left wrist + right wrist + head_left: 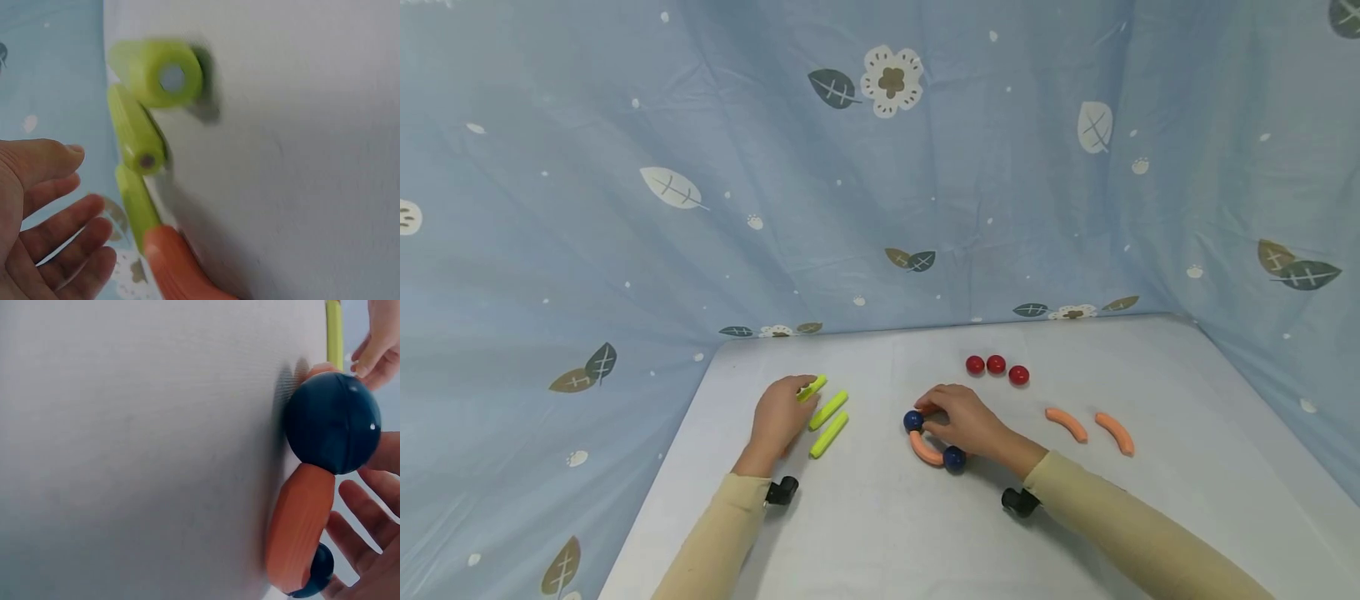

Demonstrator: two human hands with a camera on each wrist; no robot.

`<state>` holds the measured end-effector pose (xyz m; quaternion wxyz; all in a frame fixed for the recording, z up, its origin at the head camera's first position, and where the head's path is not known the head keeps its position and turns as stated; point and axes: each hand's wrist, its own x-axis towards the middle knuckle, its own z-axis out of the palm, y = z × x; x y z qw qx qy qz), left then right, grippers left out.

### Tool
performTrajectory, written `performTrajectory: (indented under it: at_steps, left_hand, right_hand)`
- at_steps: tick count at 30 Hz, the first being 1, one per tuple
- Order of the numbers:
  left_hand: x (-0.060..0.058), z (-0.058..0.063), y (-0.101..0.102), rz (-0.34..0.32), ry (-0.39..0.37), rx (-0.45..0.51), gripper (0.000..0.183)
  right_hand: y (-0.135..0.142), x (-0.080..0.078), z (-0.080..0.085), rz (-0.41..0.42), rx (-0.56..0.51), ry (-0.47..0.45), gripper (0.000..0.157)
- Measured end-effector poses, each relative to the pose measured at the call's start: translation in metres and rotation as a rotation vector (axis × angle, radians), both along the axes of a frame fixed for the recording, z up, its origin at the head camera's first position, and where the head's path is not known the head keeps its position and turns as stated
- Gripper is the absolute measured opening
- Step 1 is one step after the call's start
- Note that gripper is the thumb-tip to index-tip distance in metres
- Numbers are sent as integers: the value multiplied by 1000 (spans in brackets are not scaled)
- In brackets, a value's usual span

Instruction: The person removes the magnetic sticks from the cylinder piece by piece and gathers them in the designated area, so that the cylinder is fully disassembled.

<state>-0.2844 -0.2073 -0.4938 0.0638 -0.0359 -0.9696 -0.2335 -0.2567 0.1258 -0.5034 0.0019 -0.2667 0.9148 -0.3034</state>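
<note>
Three yellow-green rods point(829, 435) lie at the left of the white table. My left hand point(781, 418) reaches over the farthest one, its thumb and fingers apart in the left wrist view. A curved orange rod point(181, 262) lies beneath that hand. Near the middle, blue balls point(954, 459) and curved orange rods point(927, 450) are joined in a bent shape. My right hand point(961, 418) holds a curved orange rod beside the farther blue ball point(913, 421) between thumb and forefinger; the fingertips are partly hidden. Another blue ball point(320, 570) shows in the right wrist view.
Three red balls point(996, 365) sit behind my right hand. Two more curved orange rods point(1114, 434) lie at the right. A patterned blue curtain point(850, 200) stands around the back and sides of the table point(880, 533).
</note>
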Motion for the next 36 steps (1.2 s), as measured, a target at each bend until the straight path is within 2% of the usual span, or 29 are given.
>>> performTrajectory:
  at_steps: [10,20,24,29,33,36]
  left_hand:
    - [21,5,28,-98,75,12,37]
    - [46,11,67,-240,95,14,37]
    - [55,8,79,-289,116,2,37]
    - [68,5,93,-355,86,40,37]
    - [73,-1,104,-431,62,38,40]
    - [74,-7,111,-481,84,34,41]
  right_hand:
    - [13,19,3,50,-91,55,28]
    - [24,41,2,-10,-69,98,28]
    - [28,46,1,-30,-44,79,27]
    - [31,53,-1,-70,0,32,28]
    - [34,58,-3,-110,2,8,31]
    - [35,60,-5,-106,-5,-1,33]
